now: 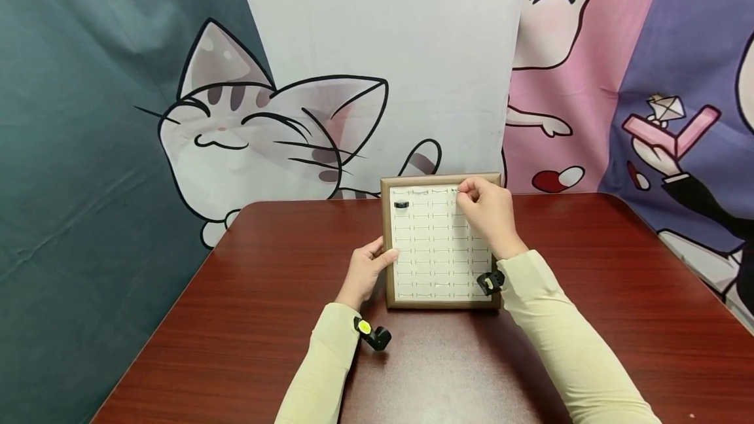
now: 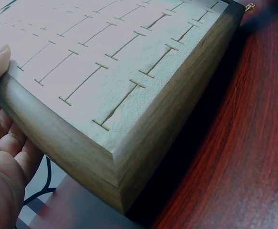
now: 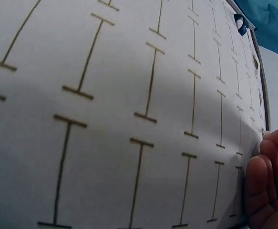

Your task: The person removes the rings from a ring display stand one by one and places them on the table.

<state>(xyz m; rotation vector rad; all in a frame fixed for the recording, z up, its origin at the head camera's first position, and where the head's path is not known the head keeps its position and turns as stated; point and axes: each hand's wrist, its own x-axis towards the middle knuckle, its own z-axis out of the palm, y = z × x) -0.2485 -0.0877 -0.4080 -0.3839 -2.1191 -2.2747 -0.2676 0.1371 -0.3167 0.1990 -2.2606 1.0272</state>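
Note:
A wood-framed ring display board (image 1: 442, 306) stands propped up on the table, its white padded face lined with rows of slots. My left hand (image 1: 366, 270) grips its left edge, thumb over the front and fingers behind, as the left wrist view also shows. Up at the top right slots, my right hand (image 1: 490, 210) pinches a tiny shiny thing (image 1: 455, 190) against the panel. The fingers mostly hide it, and I cannot tell its exact kind. A dark ring (image 1: 402, 205) sits in a slot near the top left corner, seen too in the right wrist view.
The reddish-brown table (image 1: 265, 293) extends around the board on both sides. Behind it hangs a printed cloth (image 1: 400, 18) with a cartoon cat. Each wrist carries a small black camera (image 1: 381, 337). A gold-coloured metal piece (image 2: 250, 6) shows beside the frame.

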